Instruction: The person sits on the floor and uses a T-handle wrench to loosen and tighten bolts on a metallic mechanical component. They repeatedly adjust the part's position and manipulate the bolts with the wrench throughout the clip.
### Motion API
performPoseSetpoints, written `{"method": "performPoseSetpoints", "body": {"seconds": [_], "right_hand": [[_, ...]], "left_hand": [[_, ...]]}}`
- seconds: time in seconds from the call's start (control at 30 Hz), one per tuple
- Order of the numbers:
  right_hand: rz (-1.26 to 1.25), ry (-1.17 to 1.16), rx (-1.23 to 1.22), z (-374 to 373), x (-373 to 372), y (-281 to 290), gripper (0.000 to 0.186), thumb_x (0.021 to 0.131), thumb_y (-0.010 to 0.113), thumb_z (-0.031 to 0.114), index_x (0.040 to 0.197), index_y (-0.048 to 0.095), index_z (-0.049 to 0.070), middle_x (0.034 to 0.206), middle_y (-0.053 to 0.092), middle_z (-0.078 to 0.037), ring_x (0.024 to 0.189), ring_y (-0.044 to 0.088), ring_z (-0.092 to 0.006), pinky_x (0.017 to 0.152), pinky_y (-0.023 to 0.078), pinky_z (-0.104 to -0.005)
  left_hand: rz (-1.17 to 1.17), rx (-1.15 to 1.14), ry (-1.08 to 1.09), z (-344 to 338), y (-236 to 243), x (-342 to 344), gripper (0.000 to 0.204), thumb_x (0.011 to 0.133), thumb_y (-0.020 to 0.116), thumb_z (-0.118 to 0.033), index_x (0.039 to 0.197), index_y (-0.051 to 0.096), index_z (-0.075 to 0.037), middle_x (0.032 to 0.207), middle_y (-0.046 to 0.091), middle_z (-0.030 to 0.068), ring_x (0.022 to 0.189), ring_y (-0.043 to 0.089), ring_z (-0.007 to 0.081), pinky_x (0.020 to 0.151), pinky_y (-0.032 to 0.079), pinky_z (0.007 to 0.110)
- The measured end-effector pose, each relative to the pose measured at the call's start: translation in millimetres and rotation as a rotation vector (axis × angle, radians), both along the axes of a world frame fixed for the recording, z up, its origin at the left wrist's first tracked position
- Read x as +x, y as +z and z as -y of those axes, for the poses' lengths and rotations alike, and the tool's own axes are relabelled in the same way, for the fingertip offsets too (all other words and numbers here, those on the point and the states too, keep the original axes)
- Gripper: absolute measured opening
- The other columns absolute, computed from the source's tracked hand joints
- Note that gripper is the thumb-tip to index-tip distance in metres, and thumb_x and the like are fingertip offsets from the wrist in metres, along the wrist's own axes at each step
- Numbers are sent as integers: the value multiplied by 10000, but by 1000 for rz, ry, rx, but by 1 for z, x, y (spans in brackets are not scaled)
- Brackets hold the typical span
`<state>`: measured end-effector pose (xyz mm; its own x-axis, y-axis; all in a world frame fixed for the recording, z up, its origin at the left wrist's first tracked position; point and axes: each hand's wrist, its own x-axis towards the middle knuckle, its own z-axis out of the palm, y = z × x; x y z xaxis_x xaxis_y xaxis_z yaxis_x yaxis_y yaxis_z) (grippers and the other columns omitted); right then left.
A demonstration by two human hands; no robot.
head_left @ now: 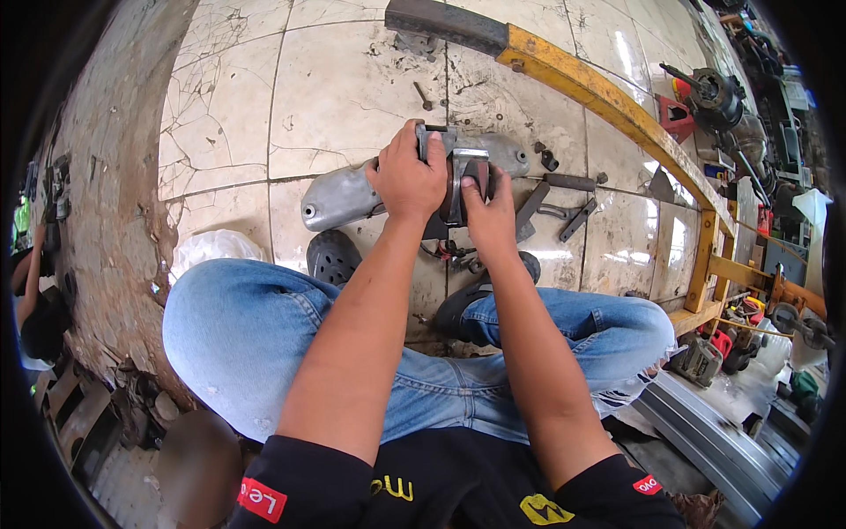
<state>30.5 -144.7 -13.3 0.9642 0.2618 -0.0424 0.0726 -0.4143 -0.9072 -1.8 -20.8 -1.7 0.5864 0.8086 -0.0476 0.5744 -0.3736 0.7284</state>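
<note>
Both of my hands are closed on a grey metal part (456, 187) with bright machined edges and a dark, blocky body. My left hand (411, 176) grips its left side, thumb on top. From the right, my right hand (492, 213) holds it with the thumb pressed against a dark face. I cannot make out the part's exact kind. Behind and beneath it lies a long, rounded grey cast-metal housing (339, 196) on the tiles, its middle hidden by my hands and the part. The housing's right end shows past my right hand.
A bolt (424, 96) lies beyond my hands. To the right are a dark rod (570, 182) and a flat bar with holes (577, 220). A yellow steel frame (608, 97) arches over the right side. A white plastic bag (216, 249) sits by my left knee.
</note>
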Motion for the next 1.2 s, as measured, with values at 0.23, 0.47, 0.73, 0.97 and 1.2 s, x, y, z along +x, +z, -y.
{"method": "performPoseSetpoints", "body": {"seconds": [0.23,0.47,0.73,0.97,1.2], "right_hand": [[-157,-44,-167,-13,12,9,515,938,698,276,1274,496,-57,1105,642,-167,960,611,-194,850,501,-323],[-243,-53,-18,-13,4,29,570,904,710,305,1241,490,-98,1124,622,-257,1051,620,-332,952,464,-404],[-146,9,11,2,0,4,532,932,684,293,1277,485,-60,1136,625,-234,1076,612,-311,958,463,-391],[-213,-78,-39,-13,9,8,509,937,675,290,1240,507,-83,1146,622,-252,1090,615,-322,949,468,-398],[-13,-46,-119,-9,5,0,506,955,631,314,1225,519,-99,1153,616,-283,1068,618,-382,930,472,-420]], "left_hand": [[-9,0,14,-1,3,1,507,969,507,-466,1346,577,-134,1299,641,63,1211,561,291,1073,276,582],[20,-7,-8,-4,0,-1,517,968,506,-464,1348,580,-121,1304,640,60,1216,561,290,1081,266,572],[18,21,13,0,-1,0,520,966,507,-460,1343,579,-110,1328,626,65,1221,557,293,1087,257,583],[22,22,11,1,-1,0,510,960,513,-452,1336,574,-113,1318,627,73,1207,561,301,1083,260,581],[39,24,20,2,-2,-1,522,953,514,-435,1354,559,-103,1331,616,77,1227,543,308,1088,265,568]]}}
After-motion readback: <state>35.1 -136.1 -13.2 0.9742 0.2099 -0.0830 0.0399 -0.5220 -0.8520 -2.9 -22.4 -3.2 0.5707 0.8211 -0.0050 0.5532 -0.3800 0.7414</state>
